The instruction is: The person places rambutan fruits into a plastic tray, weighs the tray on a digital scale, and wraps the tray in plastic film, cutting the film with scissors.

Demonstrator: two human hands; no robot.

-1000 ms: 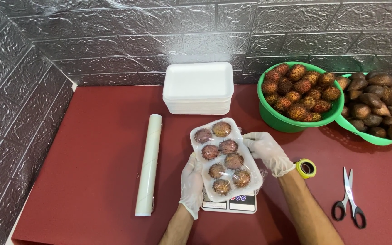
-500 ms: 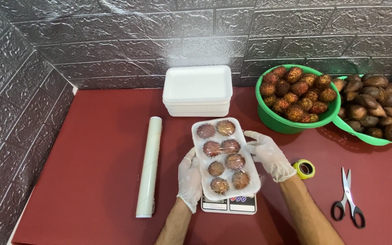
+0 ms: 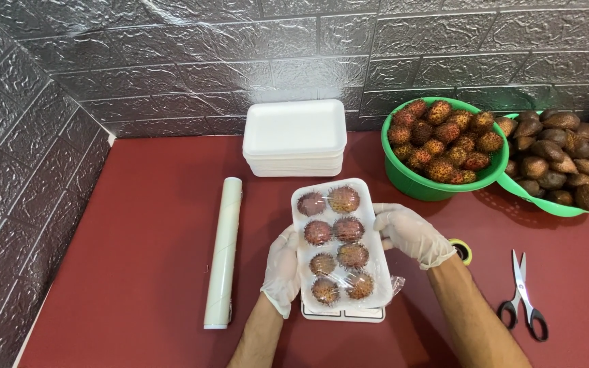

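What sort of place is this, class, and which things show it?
Probably a small fruit-packing station: a wrapped tray of rambutans sits on a scale, beside spare trays, a wrap roll and bowls of fruit.

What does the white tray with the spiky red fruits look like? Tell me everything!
The white tray looks like foam, an oblong with rounded corners. It holds eight hairy red fruits in two rows under clear film, which bunches at one near corner. It lies flat on a small white scale on the red table. The gloved left hand holds one long side and the gloved right hand the other.
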